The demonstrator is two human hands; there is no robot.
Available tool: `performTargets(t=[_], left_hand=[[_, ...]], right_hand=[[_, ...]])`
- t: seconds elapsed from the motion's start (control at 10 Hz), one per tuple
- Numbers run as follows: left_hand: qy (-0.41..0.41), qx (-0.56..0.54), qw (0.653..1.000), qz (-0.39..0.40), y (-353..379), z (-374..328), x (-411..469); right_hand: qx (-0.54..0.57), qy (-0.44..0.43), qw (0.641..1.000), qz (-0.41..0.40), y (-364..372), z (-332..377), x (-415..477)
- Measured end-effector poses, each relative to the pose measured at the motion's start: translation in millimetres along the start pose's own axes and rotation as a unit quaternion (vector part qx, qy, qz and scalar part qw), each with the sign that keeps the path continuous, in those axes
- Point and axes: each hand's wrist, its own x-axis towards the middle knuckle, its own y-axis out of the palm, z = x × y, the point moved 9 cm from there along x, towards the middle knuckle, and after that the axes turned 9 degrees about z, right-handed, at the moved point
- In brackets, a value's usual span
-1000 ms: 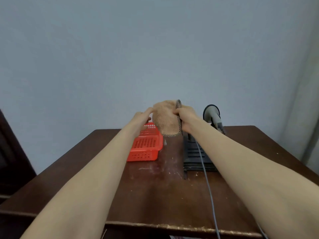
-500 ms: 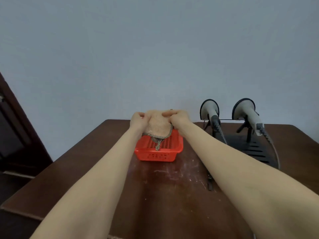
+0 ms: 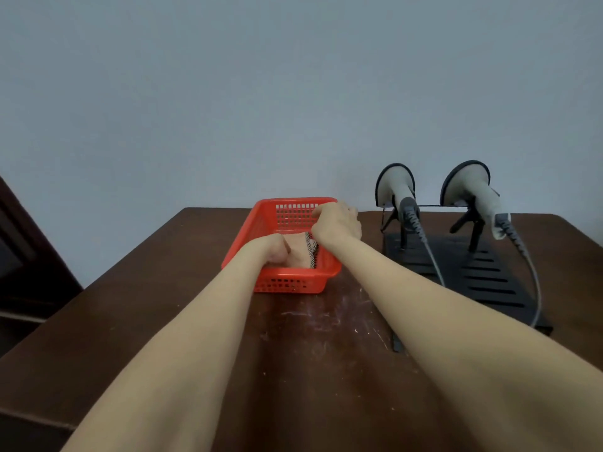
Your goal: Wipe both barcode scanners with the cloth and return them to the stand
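Cloth (image 3: 298, 254) is gripped in the red basket (image 3: 290, 283) by the curled left hand (image 3: 272, 251), the grasp of the right hand (image 3: 337, 223) cannot be told, and left scanner (image 3: 396, 190) and right scanner (image 3: 470, 187) are docked on the stand (image 3: 489, 282) rightward, nearer that hand.

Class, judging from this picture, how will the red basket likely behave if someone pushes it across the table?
The red basket is probably light: it looks like thin perforated plastic, holding a cloth. Low and wide, it should slide rather than tip. The scuffed wooden table may drag on it slightly.
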Motion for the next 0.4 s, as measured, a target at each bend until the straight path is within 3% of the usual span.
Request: performTargets(t=[0.2, 0.4], left_hand=[[0.004, 0.007, 1.000, 0.018, 7, -4, -10], [0.023, -0.062, 0.987, -0.144, -22, -13, -34]], right_hand=[[0.014, 0.030, 0.998, 0.050, 8, -18, -6], [0.013, -0.008, 0.999, 0.050, -11, -9, -21]])
